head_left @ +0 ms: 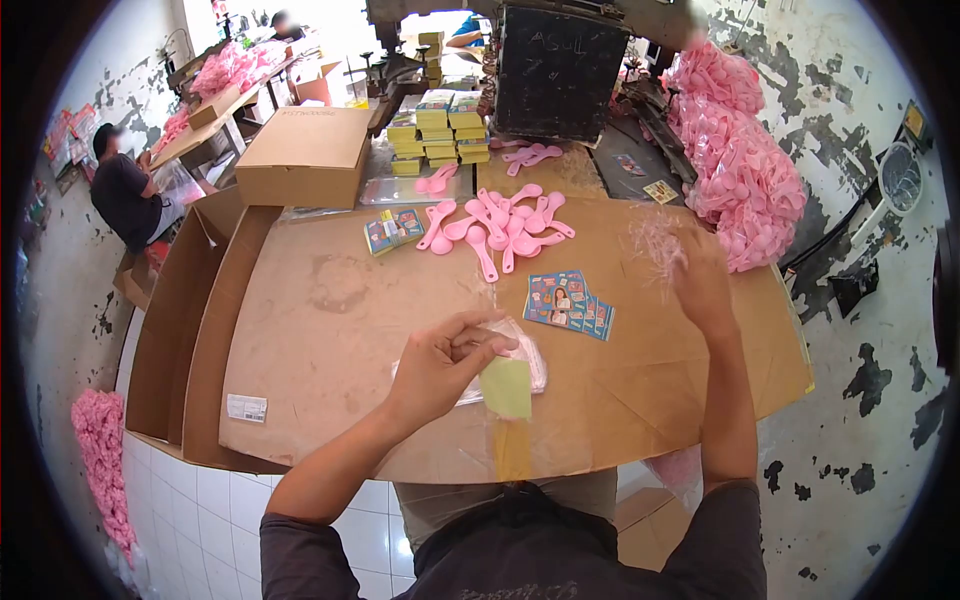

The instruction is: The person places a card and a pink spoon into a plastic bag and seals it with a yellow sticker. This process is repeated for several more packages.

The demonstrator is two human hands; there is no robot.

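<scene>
My left hand (440, 365) is closed in a pinch on a yellow-green card (508, 388), which hangs over the front middle of the cardboard-covered table. Under that hand lies a small stack of clear plastic bags (535, 365), partly hidden by the fingers and card. My right hand (702, 280) is at a loose, clear, stringy heap (655, 240) on the right side; its fingers are smeared by motion. Between the hands, several blue printed cards (568, 305) lie fanned out. Behind them is a pile of pink plastic spoons (500, 225).
A banded card bundle (393, 232) sits left of the spoons. Stacked card bundles (437, 130) and a closed carton (305, 150) stand behind. An open cardboard box (200, 330) borders the left. Bagged pink spoons (740, 160) rise at right. Another person (130, 190) sits far left.
</scene>
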